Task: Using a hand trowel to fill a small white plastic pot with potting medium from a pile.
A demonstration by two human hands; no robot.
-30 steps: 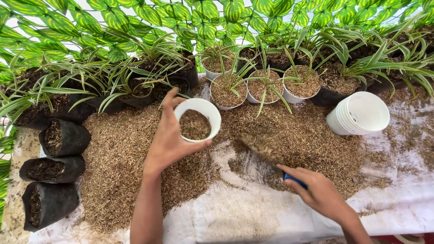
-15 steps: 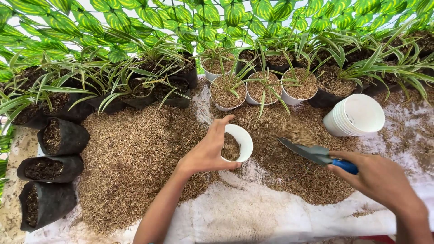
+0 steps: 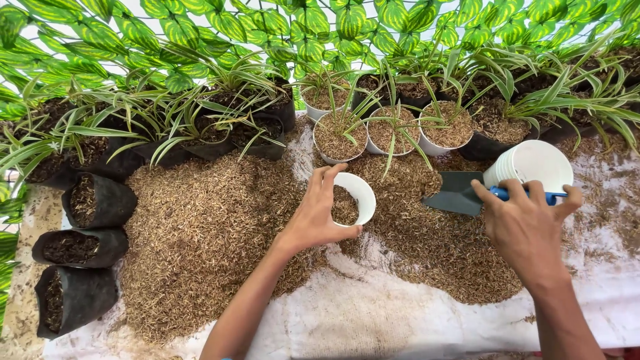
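Note:
My left hand grips a small white pot partly filled with brown husk, tilted toward the right over the husk pile. Fingers curl over the pot's near rim. To the right, my right hand rests on the blue handle of a grey trowel, whose empty blade lies flat on the husk, pointing left. The fingers are loose over the handle. A stack of white pots lies on its side just behind that hand.
Black grow bags with dark soil line the left edge. Potted striped-leaf plants in white pots and black bags crowd the back. A white sheet covers the table, with husk spread across its middle.
The trowel, loaded with husk a second ago, swung right and now lies empty by the pot stack. The pot came down and tilted, with more husk in it.

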